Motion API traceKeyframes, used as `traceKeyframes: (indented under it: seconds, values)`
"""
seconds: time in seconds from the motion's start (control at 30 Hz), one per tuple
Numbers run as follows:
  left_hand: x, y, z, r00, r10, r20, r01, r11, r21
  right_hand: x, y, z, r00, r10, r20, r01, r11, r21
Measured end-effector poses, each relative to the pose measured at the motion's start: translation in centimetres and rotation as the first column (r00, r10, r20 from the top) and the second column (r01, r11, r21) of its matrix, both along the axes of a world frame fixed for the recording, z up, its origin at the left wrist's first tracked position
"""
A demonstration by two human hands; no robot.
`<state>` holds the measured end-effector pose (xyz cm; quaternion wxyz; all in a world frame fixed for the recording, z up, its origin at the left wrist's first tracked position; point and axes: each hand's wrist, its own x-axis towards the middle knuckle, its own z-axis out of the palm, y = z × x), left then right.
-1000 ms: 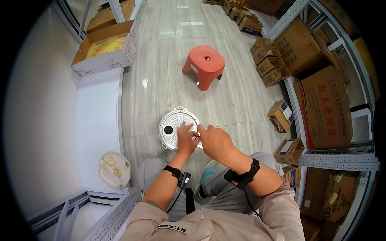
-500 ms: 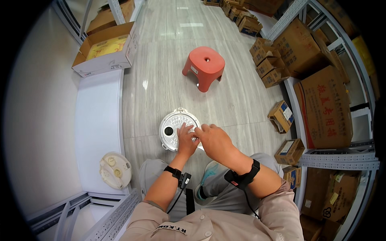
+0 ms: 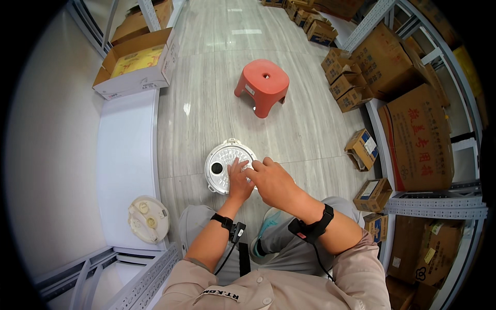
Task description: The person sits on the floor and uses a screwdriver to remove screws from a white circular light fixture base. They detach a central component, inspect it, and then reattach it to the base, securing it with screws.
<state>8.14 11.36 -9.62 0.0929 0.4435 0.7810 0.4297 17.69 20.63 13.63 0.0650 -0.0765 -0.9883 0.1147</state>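
Note:
A round white lid (image 3: 212,182) with a shiny embossed metal plate lies on the floor between my feet and the stool. It has a dark round opening on its left part and small lugs on its rim. My left hand (image 3: 239,181) rests on the plate's right part with its fingers spread. Beside it, my right hand (image 3: 272,183) is closed at the lid's right edge, fingers curled and pinched near the left fingertips. Whatever the right fingers hold is hidden behind the hand. Both wrists wear black straps with small devices.
Beyond the lid stands a red plastic stool (image 3: 264,80). A round cream cover (image 3: 161,212) with fittings lies on the low white shelf (image 3: 126,150) at left, below an open carton (image 3: 137,82). Small cardboard boxes (image 3: 361,150) and large cartons (image 3: 416,139) line the right-hand racks.
My right hand has turned and shifted slightly at the lid's right edge, its fingers still closed. The left hand and the lid stay in place.

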Motion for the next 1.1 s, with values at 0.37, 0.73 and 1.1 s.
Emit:
traceKeyframes:
  seconds: [0.37,0.73,1.1]
  values:
    - [-0.2,-0.4,0.4,0.999,-0.031,0.022,0.031,1.0,-0.002,0.3,0.1,-0.2,0.966,-0.166,0.198,0.173,0.985,-0.023]
    - [-0.4,-0.7,0.7,0.998,-0.046,0.044,0.046,0.999,-0.003,-0.5,-0.1,1.8,0.758,-0.404,0.512,0.514,0.853,-0.088]
    - [-0.2,-0.5,1.0,0.997,-0.038,0.062,0.037,0.999,0.015,-0.6,-0.4,1.3,0.811,-0.423,0.404,0.48,0.876,-0.047]
